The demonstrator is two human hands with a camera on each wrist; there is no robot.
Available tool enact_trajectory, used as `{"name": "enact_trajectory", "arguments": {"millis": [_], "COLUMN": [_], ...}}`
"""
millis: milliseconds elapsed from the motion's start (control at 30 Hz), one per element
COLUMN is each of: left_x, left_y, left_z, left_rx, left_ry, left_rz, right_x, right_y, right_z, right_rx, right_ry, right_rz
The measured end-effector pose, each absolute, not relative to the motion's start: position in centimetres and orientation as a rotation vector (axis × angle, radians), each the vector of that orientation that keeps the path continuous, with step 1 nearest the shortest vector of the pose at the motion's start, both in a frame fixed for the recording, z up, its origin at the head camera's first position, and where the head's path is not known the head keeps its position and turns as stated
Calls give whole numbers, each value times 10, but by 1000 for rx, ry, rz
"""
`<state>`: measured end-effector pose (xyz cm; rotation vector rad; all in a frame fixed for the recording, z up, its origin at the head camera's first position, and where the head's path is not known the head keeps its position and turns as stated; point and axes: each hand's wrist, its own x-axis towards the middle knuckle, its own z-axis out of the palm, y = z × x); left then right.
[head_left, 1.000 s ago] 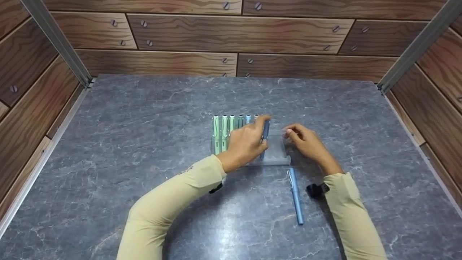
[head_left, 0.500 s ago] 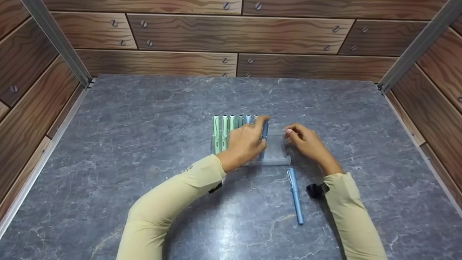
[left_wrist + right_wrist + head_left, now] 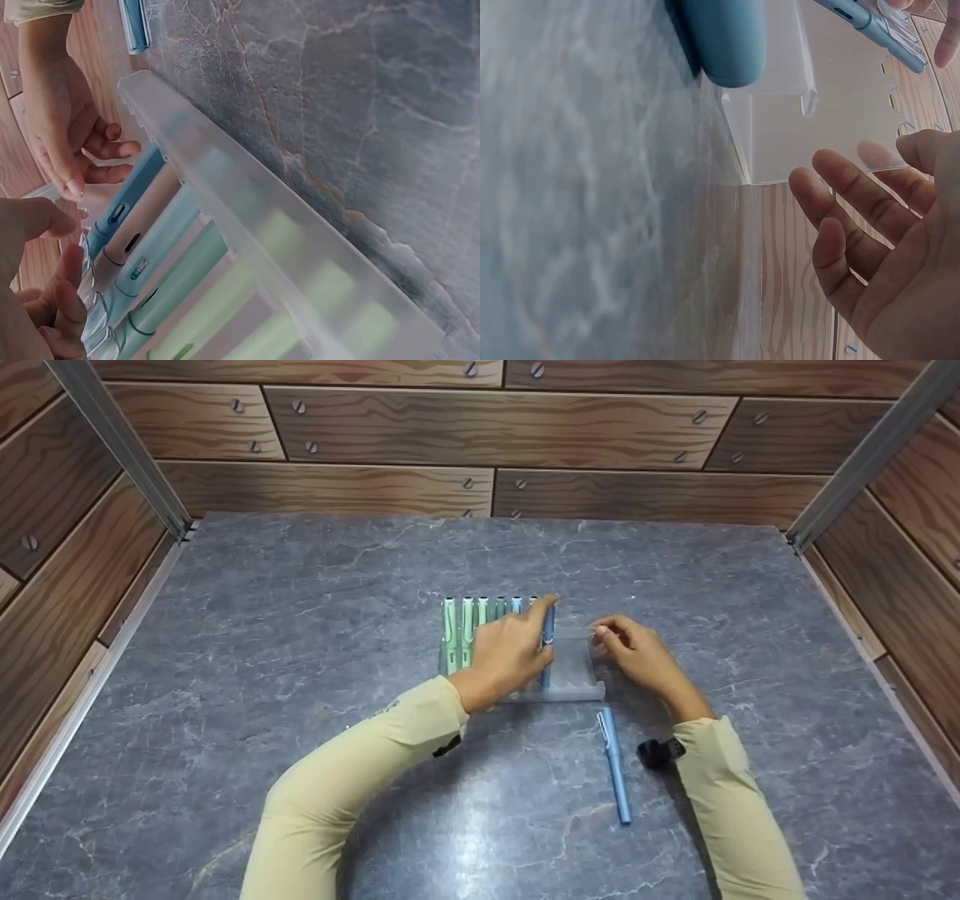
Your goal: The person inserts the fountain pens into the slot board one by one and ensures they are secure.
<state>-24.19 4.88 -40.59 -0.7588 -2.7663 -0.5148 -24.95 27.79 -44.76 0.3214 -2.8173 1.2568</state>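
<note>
A frosted clear plastic pen tray (image 3: 576,690) holds a row of capped pens, from light green pens (image 3: 450,637) on the left to a blue pen (image 3: 549,634) on the right. My left hand (image 3: 502,656) is over the row, index finger at the blue pen's cap end and thumb beside its barrel. In the left wrist view the blue pen (image 3: 127,191) lies alongside a pinkish pen (image 3: 142,214). My right hand (image 3: 637,660) has its fingers loosely bent at the tray's right edge; in the right wrist view one fingertip (image 3: 877,154) shows through the plastic.
Another blue pen (image 3: 615,769) lies on the grey marbled table (image 3: 300,607), in front of the tray's right corner. Wood-patterned walls (image 3: 495,431) and metal posts (image 3: 120,450) surround the table. The tray's right part has bare notches along its edge.
The left hand and the blue pen under it have shifted slightly left, and the pen now stands straighter in line with the row. The right hand has stayed put.
</note>
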Motion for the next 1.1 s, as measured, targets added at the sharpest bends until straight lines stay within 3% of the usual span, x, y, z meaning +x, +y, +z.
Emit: {"name": "enact_trajectory", "arguments": {"millis": [567,1100], "left_x": [-231,-207], "left_y": [55,68], "left_z": [-407,-419], "left_rx": [-855,-1133], "left_ry": [-2793,-2868], "left_rz": [-563,-704], "right_x": [-250,-250], "right_y": [278,277], "right_z": [-445,-447], "right_rx": [311,312], "right_ry": [-2853,-2829], "right_rz": [1215,1238]}}
